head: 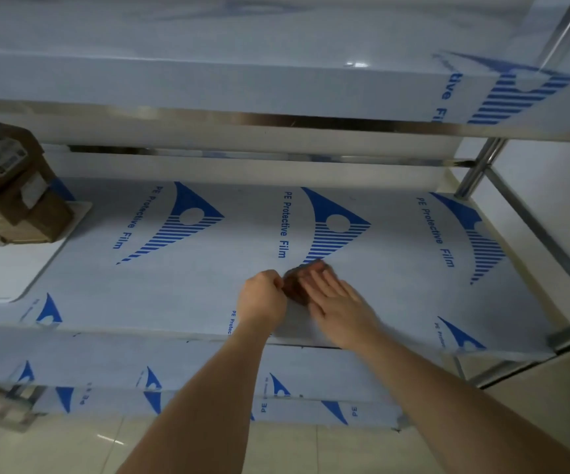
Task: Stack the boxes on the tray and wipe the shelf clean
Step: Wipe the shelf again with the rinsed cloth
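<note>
Several brown cardboard boxes [13,186] stand stacked on a white tray [10,268] at the left end of the shelf [181,285], which is covered in white film with blue print. Near the shelf's front middle lies a small brown cloth [294,285]. My left hand [263,295] has its fingers curled and pinches the cloth's left edge. My right hand [336,295] lies flat with straight fingers on the cloth's right part, hiding much of it.
An upper shelf [242,87] with the same film overhangs the work area. A steel post [478,169] stands at the back right corner. A lower shelf [174,371] sits beneath, above a tiled floor [71,446].
</note>
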